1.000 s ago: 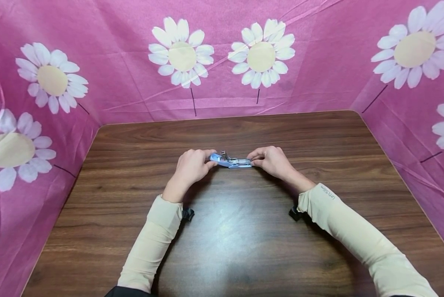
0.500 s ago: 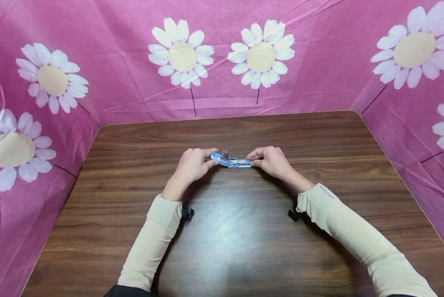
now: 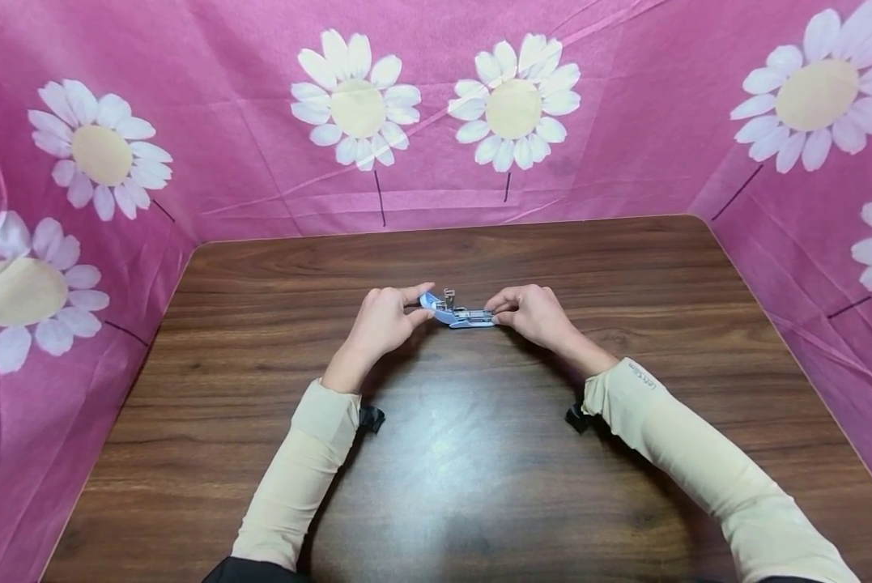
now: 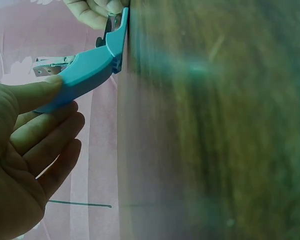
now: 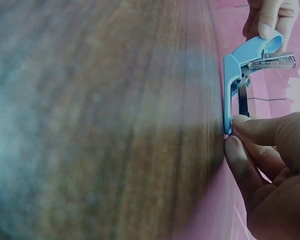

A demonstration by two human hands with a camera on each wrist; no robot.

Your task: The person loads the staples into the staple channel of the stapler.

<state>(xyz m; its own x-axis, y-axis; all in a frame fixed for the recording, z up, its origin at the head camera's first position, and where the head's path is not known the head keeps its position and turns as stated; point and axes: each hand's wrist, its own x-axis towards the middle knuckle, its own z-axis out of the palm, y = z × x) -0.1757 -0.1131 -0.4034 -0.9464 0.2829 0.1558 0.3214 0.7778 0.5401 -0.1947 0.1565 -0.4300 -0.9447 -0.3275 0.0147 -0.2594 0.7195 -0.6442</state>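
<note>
A light blue stapler (image 3: 472, 325) is spread open low over the table, its two arms meeting at an angle. My left hand (image 3: 383, 324) pinches the raised blue top arm between thumb and fingers, as the left wrist view shows on the stapler's curved cover (image 4: 87, 74). At the other end, my right hand (image 3: 538, 316) grips the tip of the lower arm (image 5: 228, 95) with thumb and fingertips. A metal piece (image 5: 275, 61) sticks out from inside the raised arm. The fingertips of the right hand partly cover the lower arm's end.
The brown wood-grain table (image 3: 436, 470) extends around both hands. Behind it and along both sides hangs a pink cloth (image 3: 436, 194) printed with white daisies. A black wrist camera (image 3: 372, 419) sits inside the left cuff, another black camera (image 3: 577, 419) at the right.
My left hand has moved slightly right and up, swinging the stapler's top arm further up. Its metal piece now stands more upright. My right hand has stayed almost still.
</note>
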